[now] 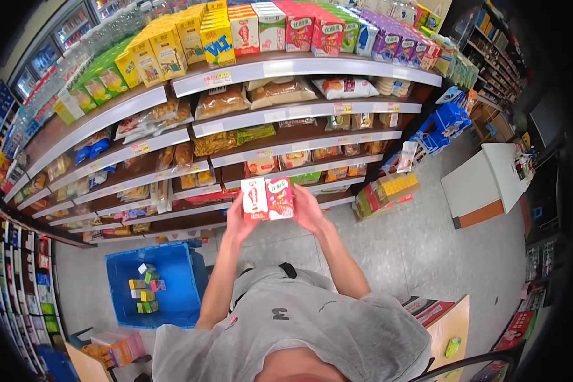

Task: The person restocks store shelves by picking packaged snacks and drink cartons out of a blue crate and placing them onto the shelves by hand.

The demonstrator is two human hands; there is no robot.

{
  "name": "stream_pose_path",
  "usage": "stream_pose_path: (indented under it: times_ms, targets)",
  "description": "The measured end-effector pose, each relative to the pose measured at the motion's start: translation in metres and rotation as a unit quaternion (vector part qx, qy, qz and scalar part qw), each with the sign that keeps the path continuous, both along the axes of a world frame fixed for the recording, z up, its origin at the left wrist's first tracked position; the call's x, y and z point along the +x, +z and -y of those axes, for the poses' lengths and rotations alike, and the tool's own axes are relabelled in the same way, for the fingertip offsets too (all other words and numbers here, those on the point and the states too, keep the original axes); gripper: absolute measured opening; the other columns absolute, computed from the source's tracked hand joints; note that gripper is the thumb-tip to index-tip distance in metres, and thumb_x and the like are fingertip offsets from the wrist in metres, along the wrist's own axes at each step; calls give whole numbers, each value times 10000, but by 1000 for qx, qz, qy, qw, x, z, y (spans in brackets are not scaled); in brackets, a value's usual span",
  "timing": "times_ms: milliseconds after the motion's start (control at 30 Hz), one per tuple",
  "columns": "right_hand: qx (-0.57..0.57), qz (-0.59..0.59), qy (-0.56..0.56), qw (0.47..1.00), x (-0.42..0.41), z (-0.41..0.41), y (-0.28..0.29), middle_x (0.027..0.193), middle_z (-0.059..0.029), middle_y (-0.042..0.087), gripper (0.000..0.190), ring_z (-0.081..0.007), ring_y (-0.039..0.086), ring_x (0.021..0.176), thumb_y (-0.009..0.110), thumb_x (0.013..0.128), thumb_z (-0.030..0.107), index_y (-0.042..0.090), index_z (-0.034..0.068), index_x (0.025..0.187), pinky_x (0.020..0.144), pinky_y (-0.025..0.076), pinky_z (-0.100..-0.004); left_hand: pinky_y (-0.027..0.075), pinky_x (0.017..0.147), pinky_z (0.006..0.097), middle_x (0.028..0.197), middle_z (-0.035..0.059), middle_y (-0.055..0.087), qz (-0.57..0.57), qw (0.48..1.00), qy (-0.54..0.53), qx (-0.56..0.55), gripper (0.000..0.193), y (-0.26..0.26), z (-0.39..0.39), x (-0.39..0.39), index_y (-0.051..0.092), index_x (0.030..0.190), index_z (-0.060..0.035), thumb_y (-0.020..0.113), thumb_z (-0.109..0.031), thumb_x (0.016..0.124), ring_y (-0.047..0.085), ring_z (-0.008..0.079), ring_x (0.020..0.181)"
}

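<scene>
Two small drink cartons are held side by side in front of the shelves. My left hand (237, 222) grips the white-and-red drink carton (254, 199) by its outer side. On the other side, my right hand (308, 211) has hold of the pink drink carton (280, 198). Both cartons stand upright with their printed fronts towards me, and they appear to touch. Beyond them, rows of drink cartons line the top shelf, among them white-and-red cartons (244, 30), pink cartons (328, 36), yellow cartons (217, 44) and purple cartons (387, 45).
Packaged bread (222, 101) fills lower shelves. A blue plastic crate (176, 267) holding several small cartons (148, 295) sits on the floor at my left. At right are a cardboard box (387, 191) and a white counter (475, 179). Behind my right side is a wooden tabletop (451, 329).
</scene>
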State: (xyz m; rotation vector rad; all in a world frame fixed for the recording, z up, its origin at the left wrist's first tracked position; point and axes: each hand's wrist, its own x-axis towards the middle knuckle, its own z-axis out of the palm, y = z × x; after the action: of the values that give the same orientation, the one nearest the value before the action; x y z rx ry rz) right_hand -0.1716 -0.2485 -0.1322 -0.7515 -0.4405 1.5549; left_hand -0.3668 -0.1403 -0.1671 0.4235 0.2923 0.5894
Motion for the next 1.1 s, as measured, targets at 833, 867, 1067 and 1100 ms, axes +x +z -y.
stream_pose_path:
  times_ms: [833,867,1067,1100]
  targets:
    - [171,280,-164,930,-23,-99,184,1215,-82,653,439,-116,655,1065,633,1001,168,481,0,1376,912,552,-291,509,1024,399,1439,97,488,98,964,-52,244,611,200,-116,12,271,1560,-162,558,-202,1022,540,207,1291]
    - [162,312,-170,921,-23,-99,181,1213,-84,656,446,-115,653,1061,647,993,174,488,-4,1370,911,549,-289,517,1013,388,1435,96,487,78,957,-37,276,620,196,-115,11,273,1558,-163,570,-174,1015,543,200,1282]
    - [220,570,-124,782,17,-105,221,1097,-62,714,466,-98,642,1001,806,835,144,644,-6,1245,872,532,-293,548,954,370,1306,112,590,-51,909,65,408,467,201,-127,15,414,1396,-42,618,-160,993,639,193,1136]
    - [217,561,-97,793,34,-110,229,1107,-74,716,480,-102,643,1003,810,823,131,638,-4,1251,875,531,-291,548,954,370,1306,112,590,-50,906,71,415,467,209,-130,24,414,1396,-42,618,-160,993,639,193,1136]
